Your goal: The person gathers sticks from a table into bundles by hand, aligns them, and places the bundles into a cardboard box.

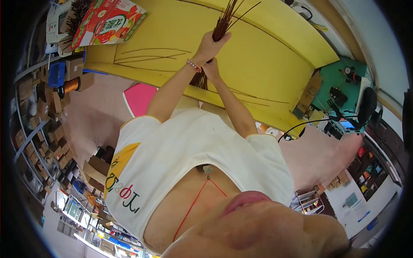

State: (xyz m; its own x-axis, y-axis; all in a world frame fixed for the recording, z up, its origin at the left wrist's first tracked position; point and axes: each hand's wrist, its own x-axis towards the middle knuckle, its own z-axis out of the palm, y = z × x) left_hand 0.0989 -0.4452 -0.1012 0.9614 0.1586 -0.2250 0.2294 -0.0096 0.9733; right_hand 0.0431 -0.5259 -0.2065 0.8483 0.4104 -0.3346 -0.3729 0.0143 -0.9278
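Note:
A bundle of thin, stiff, dark reddish-brown strands [221, 28] stands up over the yellow bench, its tips fanning out at the top. My left hand [210, 46], with a beaded bracelet at the wrist, is closed around the upper part of it. Just below, my right hand [211, 69] is closed around the lower part, and its fingers are partly hidden. The bundle's lower ends show beneath my hands, near the bench's front edge. Loose strands [151, 57] of the same kind lie on the bench to the left, and a few more strands [254, 97] lie to the right.
The yellow bench [266, 56] has raised edges. At its back left stands a red and green printed carton [109, 23], beside more dark strands. A green surface [329, 86] with a gauge and small devices adjoins on the right. A pink panel [140, 99] sits below the bench's front edge.

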